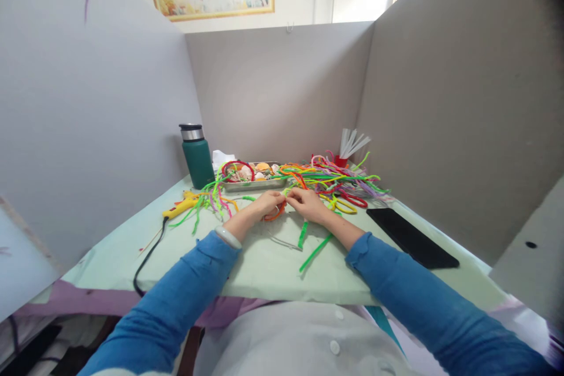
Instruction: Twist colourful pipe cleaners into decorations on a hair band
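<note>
My left hand (268,203) and my right hand (305,202) meet over the middle of the table, fingertips nearly touching in a pinch. An orange pipe cleaner (277,215) curves out below the fingers of my left hand, which is closed around it. What the pinched fingertips of my right hand hold is too small to make out. Below the hands lie short green pipe cleaners (315,254) and a thin grey wire-like strand (284,242). A yellow pipe-cleaner loop (345,205) rests beside my right wrist.
At the back stand a metal tray (247,185) of shell-like pieces, a heap of coloured pipe cleaners (326,175) and a red cup (341,161) of white sticks. A green bottle (197,158) and yellow glue gun (181,205) are left; a black phone (409,236) lies right. Partitions (282,88) enclose the table.
</note>
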Action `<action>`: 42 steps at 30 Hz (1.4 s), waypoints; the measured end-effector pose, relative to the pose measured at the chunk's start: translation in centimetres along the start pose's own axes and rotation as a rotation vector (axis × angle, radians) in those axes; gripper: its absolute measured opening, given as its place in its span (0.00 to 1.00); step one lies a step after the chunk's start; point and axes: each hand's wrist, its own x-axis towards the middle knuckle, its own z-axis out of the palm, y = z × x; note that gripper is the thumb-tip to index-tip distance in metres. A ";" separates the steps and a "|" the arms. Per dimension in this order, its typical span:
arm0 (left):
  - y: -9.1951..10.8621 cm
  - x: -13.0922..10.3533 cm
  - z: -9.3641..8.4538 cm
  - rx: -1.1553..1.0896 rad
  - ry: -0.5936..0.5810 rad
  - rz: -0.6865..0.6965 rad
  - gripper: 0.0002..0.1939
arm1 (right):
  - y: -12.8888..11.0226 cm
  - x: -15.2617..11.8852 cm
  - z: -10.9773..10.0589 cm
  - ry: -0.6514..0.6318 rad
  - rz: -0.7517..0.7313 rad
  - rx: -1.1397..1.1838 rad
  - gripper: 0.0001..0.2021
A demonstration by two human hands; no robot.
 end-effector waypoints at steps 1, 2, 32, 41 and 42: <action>0.0 0.0 0.0 0.003 0.005 -0.003 0.14 | 0.0 0.0 0.0 -0.001 0.002 0.001 0.10; -0.1 0.1 0.0 0.006 0.008 -0.005 0.14 | 0.0 0.0 0.0 -0.001 0.005 0.002 0.10; -0.5 0.4 -0.6 -0.156 -0.050 0.018 0.18 | -0.4 -0.2 -0.4 0.030 0.025 0.063 0.13; -0.1 0.1 -0.2 -0.045 0.022 0.014 0.21 | -0.6 -0.2 -0.4 0.014 0.031 0.067 0.12; 0.0 0.0 -0.2 -0.022 0.036 0.006 0.21 | -0.7 -0.2 -0.5 0.014 0.034 0.059 0.12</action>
